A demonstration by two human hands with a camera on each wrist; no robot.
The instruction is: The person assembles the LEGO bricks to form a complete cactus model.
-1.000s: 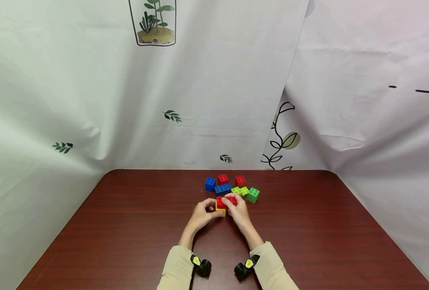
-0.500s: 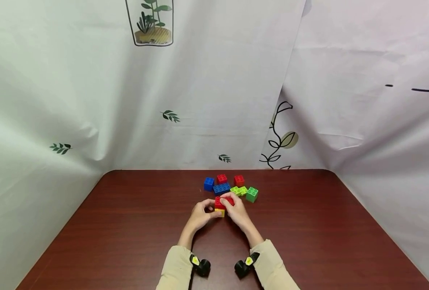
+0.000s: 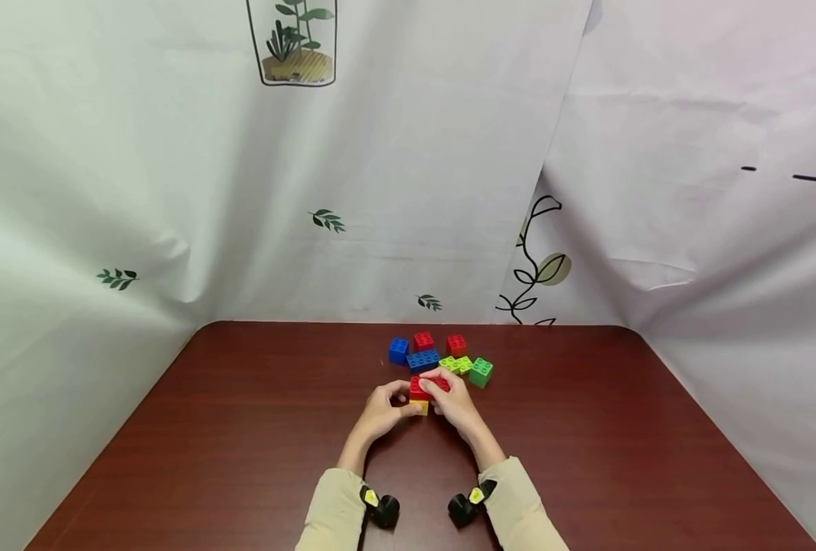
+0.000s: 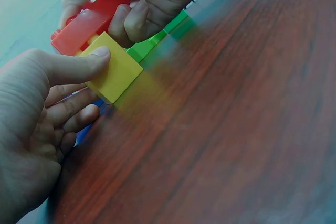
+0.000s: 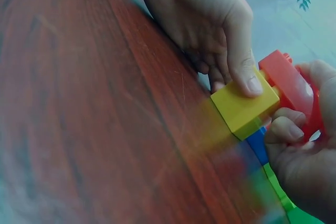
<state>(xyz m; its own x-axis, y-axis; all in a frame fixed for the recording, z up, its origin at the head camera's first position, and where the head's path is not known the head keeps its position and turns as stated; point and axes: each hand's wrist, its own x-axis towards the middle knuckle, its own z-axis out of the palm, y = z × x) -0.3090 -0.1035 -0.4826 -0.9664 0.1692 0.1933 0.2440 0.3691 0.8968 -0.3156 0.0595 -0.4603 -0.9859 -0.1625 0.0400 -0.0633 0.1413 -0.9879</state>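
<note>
In the head view, a red toy building brick point(image 3: 417, 389) sits over a yellow brick point(image 3: 419, 409) near the table's middle. My left hand point(image 3: 378, 414) pinches the yellow brick point(image 4: 116, 74), its thumb flat against the near face. From the other side my right hand point(image 3: 458, 405) grips the red brick point(image 5: 287, 80) between thumb and fingers. Yellow studs show in a narrow gap between the two bricks in both wrist views. The right fingers hide part of the red brick, and the far side of the yellow one is hidden.
Behind the hands lie a small blue brick point(image 3: 398, 351), a long blue brick point(image 3: 423, 360), two red bricks, one left point(image 3: 423, 341) and one right point(image 3: 456, 346), lime bricks point(image 3: 455, 365) and a green brick point(image 3: 481, 372). The wooden table point(image 3: 270, 428) ends at a white cloth backdrop point(image 3: 408, 168).
The yellow strip that showed along the red brick's left side a second ago is now covered by the red brick. Both hands keep their holds almost in place.
</note>
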